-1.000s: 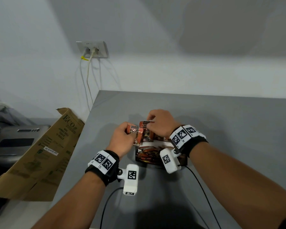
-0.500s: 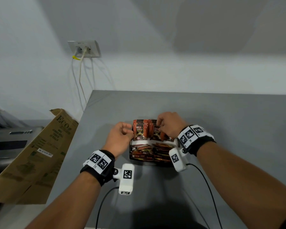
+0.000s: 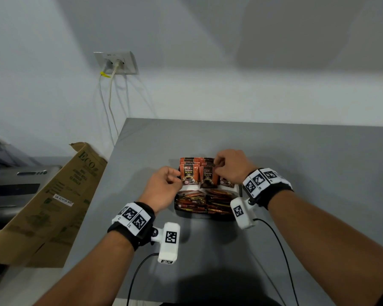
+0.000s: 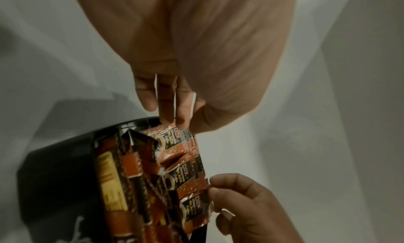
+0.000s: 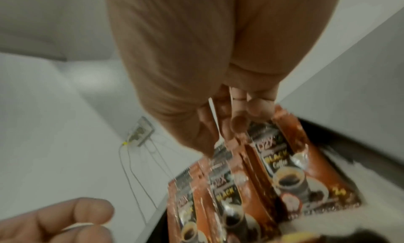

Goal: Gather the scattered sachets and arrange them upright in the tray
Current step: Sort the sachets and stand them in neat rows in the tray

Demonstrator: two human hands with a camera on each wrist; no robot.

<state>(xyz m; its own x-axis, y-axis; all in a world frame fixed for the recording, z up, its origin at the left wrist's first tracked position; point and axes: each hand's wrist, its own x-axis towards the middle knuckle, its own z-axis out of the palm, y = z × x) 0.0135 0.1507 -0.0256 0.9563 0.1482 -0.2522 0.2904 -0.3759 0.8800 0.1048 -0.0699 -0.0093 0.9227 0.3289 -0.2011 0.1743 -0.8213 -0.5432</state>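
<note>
While the right hand (image 3: 229,167) pinches the top edges of the orange foil coffee sachets (image 3: 198,173), now upright at frame centre where a second ago both hands carried them | left hand (image 3: 164,186) loosely curled, holding nothing, just beside | black plastic tray (image 3: 179,209) beneath, flat stick sachets (image 3: 205,200) in its near compartment | placement looks nearly done.

Glossy foil sachets (image 3: 188,176), black probably plastic tray (image 3: 208,214), matt grey table (image 3: 296,151)

Sachets (image 3: 188,176) read "D2X BLACK"; carton (image 3: 53,202) "ECO".
</note>
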